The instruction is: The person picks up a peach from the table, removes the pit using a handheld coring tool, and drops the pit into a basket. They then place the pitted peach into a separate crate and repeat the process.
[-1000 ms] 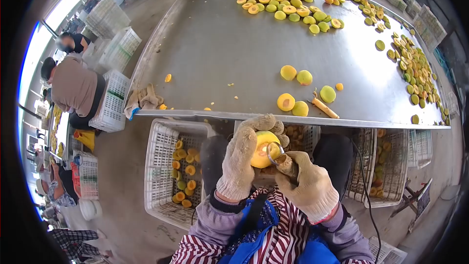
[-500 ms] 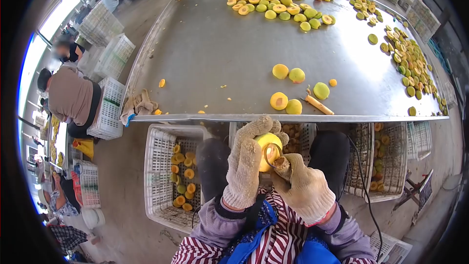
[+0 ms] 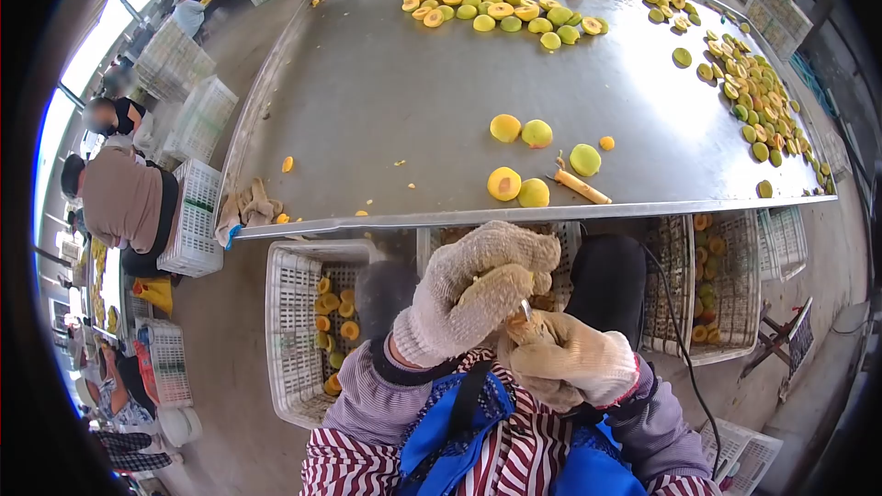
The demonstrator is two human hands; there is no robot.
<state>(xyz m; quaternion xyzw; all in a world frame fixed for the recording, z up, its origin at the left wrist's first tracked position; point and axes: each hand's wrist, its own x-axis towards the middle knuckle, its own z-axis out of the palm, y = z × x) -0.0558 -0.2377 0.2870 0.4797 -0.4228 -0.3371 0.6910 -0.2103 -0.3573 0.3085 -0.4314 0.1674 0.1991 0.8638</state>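
My left hand [image 3: 482, 289], in a pale knitted glove, is closed in front of my chest with its fingers curled over. A peach half is nearly hidden inside it, with only a bit of yellow showing at the fingers. My right hand [image 3: 574, 358], also gloved, grips the thick wooden handle of a pitting knife [image 3: 525, 311]. Its metal end points up at the left hand's fingers. Across the table edge lie several peach halves [image 3: 504, 184], a greenish one [image 3: 585, 160] and a second wooden-handled tool [image 3: 582, 187].
The metal table [image 3: 367, 101] carries piles of halved peaches [image 3: 501, 9] at the back and right. Crates [image 3: 285, 331] stand below it, some holding fruit. A black cable [image 3: 680, 331] hangs at the right. Gloves [image 3: 253, 207] lie on the left corner; a co-worker [image 3: 124, 197] sits beyond.
My left hand has turned and closed over the peach half, which was plainly visible before. My right hand and the pitting knife have moved slightly down. The view has shifted a little.
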